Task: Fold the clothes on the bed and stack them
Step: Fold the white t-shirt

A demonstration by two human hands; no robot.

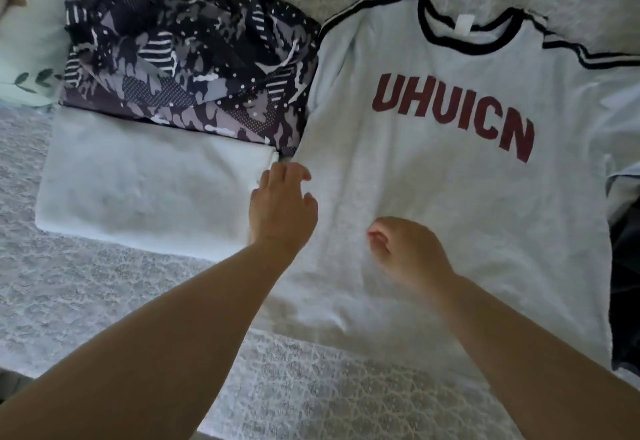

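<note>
The fingers (pixel 287 176) of the left hand (pixel 282 213) are loosely bent and grasp nothing, their tips resting at the T-shirt's left edge in the middle of the frame. At far upper left lies a pale pillow (pixel 24 34). Right of it a dark patterned garment (pixel 187 59) sits rumpled, with a folded white cloth (pixel 145 190) just below it. The white T-shirt (pixel 450 197) with dark red letters lies spread flat across the right half, on the textured bedcover (pixel 86 301). The right hand (pixel 405 249), lower centre, is curled into a loose fist over the shirt; whether it pinches fabric cannot be told.
</note>
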